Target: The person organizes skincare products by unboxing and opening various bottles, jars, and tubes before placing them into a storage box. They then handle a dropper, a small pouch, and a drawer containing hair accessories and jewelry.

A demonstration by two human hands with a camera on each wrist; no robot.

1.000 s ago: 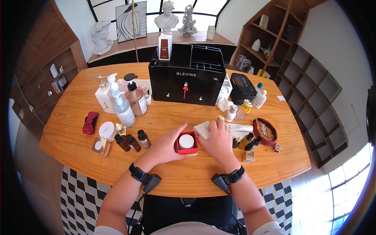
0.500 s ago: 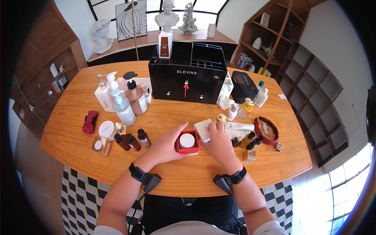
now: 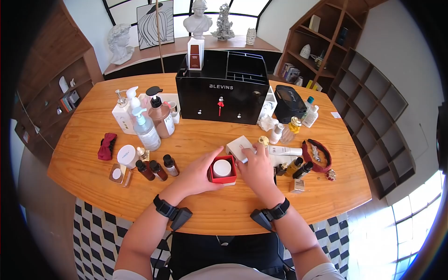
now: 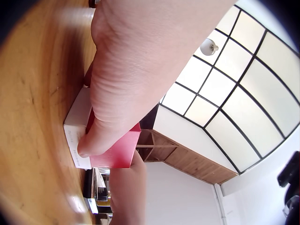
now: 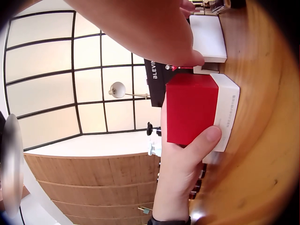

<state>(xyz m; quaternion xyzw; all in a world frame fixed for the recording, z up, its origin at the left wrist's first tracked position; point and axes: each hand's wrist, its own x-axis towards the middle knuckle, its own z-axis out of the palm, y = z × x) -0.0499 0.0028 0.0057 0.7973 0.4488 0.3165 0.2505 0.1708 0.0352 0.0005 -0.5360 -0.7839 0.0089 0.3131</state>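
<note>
My left hand (image 3: 198, 176) grips a small red box with a white base (image 5: 192, 108) from its left side, the thumb low on the white part in the right wrist view. Inside the box sits a jar with a round white lid (image 3: 222, 168), facing up. Just behind it is a white box lid (image 3: 241, 147), lying tilted to the box's edges. My right hand (image 3: 258, 171) holds this lid at its right end, thumb on the near edge and fingers over the far side. In the right wrist view the white lid (image 5: 208, 38) is close over the tabletop.
Right of the hands lie a white tube (image 3: 285, 150), small dark bottles (image 3: 302, 170) and a red headband (image 3: 329, 161). To the left stand brown bottles (image 3: 158, 170), a white jar (image 3: 127, 156) and pump bottles (image 3: 162, 116). A black organizer (image 3: 224, 100) stands behind.
My right hand has shifted the white lid left and slightly away, to behind the red box. My left hand and the red box have stayed put.
</note>
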